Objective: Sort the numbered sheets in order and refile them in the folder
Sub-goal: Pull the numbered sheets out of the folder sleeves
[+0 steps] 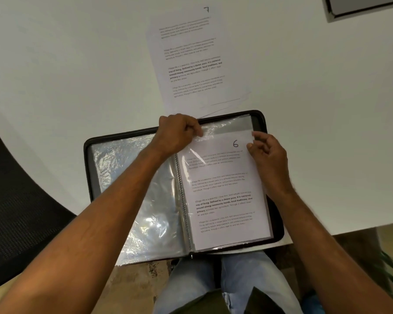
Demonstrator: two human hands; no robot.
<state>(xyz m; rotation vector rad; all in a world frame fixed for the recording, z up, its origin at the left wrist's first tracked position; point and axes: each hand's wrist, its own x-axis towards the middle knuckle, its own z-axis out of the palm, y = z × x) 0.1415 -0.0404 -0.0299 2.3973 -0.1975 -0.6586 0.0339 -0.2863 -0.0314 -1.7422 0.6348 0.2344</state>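
At the far left of the frame, a black mesh chair seat [16,200] sits beside the curved edge of the white table [66,64]. Lower centre: an open black zip-edged display folder [90,155] with clear plastic sleeves lies on the table's near edge, its lower part overhanging the person's lap in light blue jeans [213,279]. The folder's left half shows crinkled, glossy transparent sleeves [132,189] with no printed sheet visible inside; a ring spine [182,200] runs down the middle.

Centre: the left hand [177,134] reaches across the spine to the top edge of the right-hand sleeve, its fingers curled and pinching the clear plastic at the upper left corner of the page. Right half of the folder: a white printed sheet marked "6" [225,189] lies in the right-hand sleeve, its top edge near the sleeve's opening. The right hand [268,155] is at the sheet's upper right corner, thumb and fingertips closed narrowly on the paper's edge.

Above centre, beyond the folder: a loose stack of white printed sheets, the top one marked "7" [191,60], lies tilted on the table, its lower edge near the folder's top rim. Upper right corner: part of a grey, dark-framed flat object [363,5].
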